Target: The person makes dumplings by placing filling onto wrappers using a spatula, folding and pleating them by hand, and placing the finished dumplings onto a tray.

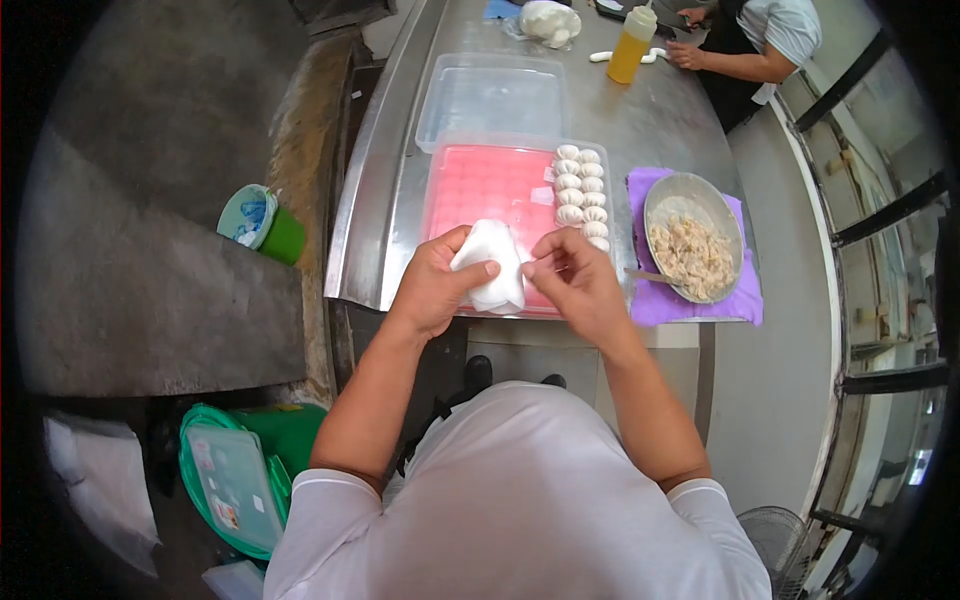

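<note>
My left hand (440, 280) is closed around a stack of thin white dumpling wrappers (490, 262), its thumb lying across the front. At the right edge of the stack, my right hand (580, 280) has its thumb and fingers pinched together on a wrapper's edge. Both hands are above the near side of a clear plastic tray with a pink base (480, 185). Two columns of pleated white dumplings (569, 182) stand along the tray's right side. Part of the tray's near edge is hidden by my hands and the wrappers.
To the right, a metal bowl of filling (690, 245) with a utensil rests on a purple cloth (655, 305). Behind the tray are a clear lid (490, 95) and a yellow squeeze bottle (632, 45). A co-worker (760, 50) handles white dough at the far right.
</note>
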The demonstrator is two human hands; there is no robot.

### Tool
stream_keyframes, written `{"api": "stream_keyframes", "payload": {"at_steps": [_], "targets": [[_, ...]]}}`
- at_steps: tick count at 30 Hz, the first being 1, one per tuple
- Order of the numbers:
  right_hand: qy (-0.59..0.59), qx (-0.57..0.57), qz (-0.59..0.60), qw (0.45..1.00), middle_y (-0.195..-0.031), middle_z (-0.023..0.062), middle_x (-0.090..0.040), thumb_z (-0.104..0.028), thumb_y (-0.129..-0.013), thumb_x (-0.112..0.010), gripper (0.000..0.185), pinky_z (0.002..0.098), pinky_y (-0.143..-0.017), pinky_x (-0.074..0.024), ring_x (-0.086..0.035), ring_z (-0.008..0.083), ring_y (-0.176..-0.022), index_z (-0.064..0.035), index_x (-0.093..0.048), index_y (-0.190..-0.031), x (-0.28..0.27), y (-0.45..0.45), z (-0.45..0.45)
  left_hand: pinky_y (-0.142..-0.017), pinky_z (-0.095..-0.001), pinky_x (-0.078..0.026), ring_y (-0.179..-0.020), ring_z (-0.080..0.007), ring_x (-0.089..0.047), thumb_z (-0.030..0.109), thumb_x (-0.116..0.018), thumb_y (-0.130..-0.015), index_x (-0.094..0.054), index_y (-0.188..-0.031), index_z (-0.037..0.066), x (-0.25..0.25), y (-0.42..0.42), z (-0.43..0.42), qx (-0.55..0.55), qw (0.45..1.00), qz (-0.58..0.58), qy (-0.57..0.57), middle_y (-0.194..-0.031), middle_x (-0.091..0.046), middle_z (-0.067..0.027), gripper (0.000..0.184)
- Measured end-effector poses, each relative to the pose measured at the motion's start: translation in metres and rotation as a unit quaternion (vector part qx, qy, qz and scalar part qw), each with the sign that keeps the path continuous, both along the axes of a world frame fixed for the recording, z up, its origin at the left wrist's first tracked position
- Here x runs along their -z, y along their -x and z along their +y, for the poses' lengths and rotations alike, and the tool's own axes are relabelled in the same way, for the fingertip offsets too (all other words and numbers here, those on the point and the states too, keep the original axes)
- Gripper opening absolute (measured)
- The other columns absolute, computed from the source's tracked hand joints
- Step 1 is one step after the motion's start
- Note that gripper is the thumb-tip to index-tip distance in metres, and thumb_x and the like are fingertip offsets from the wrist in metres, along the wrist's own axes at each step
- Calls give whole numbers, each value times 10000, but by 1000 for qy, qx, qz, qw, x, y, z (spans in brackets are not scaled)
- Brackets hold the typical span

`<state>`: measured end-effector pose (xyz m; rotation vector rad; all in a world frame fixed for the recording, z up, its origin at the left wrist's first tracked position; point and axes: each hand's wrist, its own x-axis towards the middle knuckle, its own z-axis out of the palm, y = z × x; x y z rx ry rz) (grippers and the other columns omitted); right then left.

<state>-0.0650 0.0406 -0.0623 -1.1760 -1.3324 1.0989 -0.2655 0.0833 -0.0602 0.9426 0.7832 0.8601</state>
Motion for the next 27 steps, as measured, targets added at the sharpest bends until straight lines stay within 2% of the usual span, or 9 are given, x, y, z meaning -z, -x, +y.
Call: {"api": "stream_keyframes", "payload": {"at_steps": [2,6,8,11,14,17,20,27], "targets": [[57,-12,6,998,-840,-4,-579,-109,-857,-773,232,221,-651,-446,-506,57,-741,-16,-594,-970,-5,7,-1,-747,-278,-555,-847,-112,-665,24,-685,-880,-659,-1148,-36,-1,-1,-1,7,998,47,-31,-982,-703,-59,275],[63,-17,15,998,-827,-20,-577,-116,-850,-787,238,208,-648,-439,-508,50,-741,-15,-601,-960,3,8,2,-728,-276,-553,-820,-104,-659,37,-678,-890,-674,-1133,-41,0,2,-1,35,997,54,-43,-966,-706,-59,256],[52,-27,39,998,-825,-23,-601,-62,-870,-763,181,185,-618,-431,-518,20,-703,-22,-615,-966,8,7,4,-712,-269,-546,-799,-103,-657,40,-662,-898,-691,-1113,-45,-3,1,-3,28,997,53,-50,-936,-707,-54,233],[59,-24,61,996,-827,-16,-612,-61,-877,-757,162,182,-613,-431,-524,20,-696,-17,-622,-955,17,6,5,-704,-267,-544,-788,-101,-654,34,-656,-895,-698,-1111,-48,-1,4,-2,38,996,74,-39,-920,-707,-53,234],[44,-25,27,998,-829,-10,-625,-53,-891,-737,132,183,-608,-434,-537,20,-695,-14,-625,-951,11,7,4,-703,-264,-539,-780,-96,-647,30,-653,-891,-704,-1095,-52,0,4,-1,36,994,84,-55,-911,-708,-50,226],[78,-20,83,993,-807,-30,-608,-87,-882,-749,149,190,-612,-432,-512,27,-687,0,-641,-937,17,8,5,-699,-262,-534,-778,-90,-642,32,-654,-890,-709,-1090,-49,0,4,-1,27,994,83,-67,-911,-709,-48,223],[74,-27,52,996,-793,-28,-614,-101,-901,-734,141,192,-612,-443,-529,25,-678,7,-651,-939,14,7,5,-697,-259,-528,-781,-84,-635,34,-651,-891,-714,-1088,-42,0,5,0,44,991,105,-63,-910,-708,-40,220],[87,-28,75,993,-808,-20,-628,-99,-925,-704,124,191,-615,-448,-542,23,-690,13,-657,-945,22,7,7,-692,-254,-520,-773,-76,-625,40,-653,-890,-715,-1078,-40,0,6,5,49,987,138,-74,-886,-699,-27,214]]}}
